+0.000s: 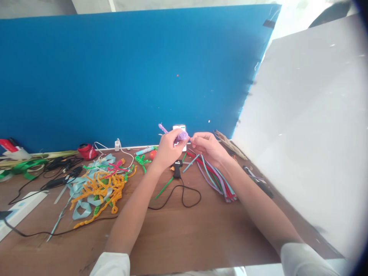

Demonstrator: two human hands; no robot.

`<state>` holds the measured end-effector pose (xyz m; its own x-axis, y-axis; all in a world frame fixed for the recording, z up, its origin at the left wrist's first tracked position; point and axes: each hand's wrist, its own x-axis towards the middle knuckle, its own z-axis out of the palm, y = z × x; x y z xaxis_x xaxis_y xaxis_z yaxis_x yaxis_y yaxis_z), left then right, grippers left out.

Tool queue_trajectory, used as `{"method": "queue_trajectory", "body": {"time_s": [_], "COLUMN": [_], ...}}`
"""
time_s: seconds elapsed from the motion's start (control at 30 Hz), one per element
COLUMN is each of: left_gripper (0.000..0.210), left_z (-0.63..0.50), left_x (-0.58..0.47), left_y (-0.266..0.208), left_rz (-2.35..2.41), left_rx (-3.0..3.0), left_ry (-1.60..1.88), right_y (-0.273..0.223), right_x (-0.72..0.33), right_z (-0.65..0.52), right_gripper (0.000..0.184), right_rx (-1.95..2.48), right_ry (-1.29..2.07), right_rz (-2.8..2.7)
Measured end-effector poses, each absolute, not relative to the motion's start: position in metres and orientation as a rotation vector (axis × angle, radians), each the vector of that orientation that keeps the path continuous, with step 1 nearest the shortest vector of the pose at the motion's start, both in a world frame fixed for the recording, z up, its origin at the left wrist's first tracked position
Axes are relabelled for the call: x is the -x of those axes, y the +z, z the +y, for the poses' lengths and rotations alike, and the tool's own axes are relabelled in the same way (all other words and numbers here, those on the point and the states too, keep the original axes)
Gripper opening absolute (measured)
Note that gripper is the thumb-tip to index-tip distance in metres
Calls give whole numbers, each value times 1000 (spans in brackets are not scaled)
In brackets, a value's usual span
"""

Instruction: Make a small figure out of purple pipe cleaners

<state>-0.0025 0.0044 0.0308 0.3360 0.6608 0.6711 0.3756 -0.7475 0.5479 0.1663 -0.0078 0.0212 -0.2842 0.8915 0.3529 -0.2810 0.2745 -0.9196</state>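
A coiled purple pipe cleaner (183, 135) is pinched between the thumb and fingers of my left hand (169, 147). Its straight fuzzy tail (162, 128) sticks out past the back of that hand, to the upper left. Just right of the coil, my right hand (207, 147) is closed in a pinch, fingertips almost at the coil; what sits between them is too small to make out. Behind my hands a phone (179, 127) with a lit screen is partly hidden. Below them lies a black glue gun (177, 168) with a green stick beside it.
Red, purple and light blue pipe cleaners (220, 182) lie under my right forearm. On the left are an orange pipe cleaner tangle (106, 188), light blue ribbon (82, 209) and a white power strip (20, 214). The glue gun's cord (191, 206) loops across the table. A blue panel (129, 76) stands behind.
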Motion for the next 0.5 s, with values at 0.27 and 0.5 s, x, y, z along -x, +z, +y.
{"method": "queue_trajectory", "body": {"time_s": [0.27, 0.5], "left_gripper": [29, 26], "left_z": [7, 8], "left_x": [7, 6], "left_y": [28, 29], "left_rz": [928, 916], "left_rx": [-2090, -2054], "left_ry": [1258, 1326], "right_y": [21, 24], "right_x": [-176, -175], "right_z": [-11, -10], "right_gripper": [32, 36], "right_rx": [756, 818], "right_ry": [142, 319], "right_rz": [-2037, -1966]}}
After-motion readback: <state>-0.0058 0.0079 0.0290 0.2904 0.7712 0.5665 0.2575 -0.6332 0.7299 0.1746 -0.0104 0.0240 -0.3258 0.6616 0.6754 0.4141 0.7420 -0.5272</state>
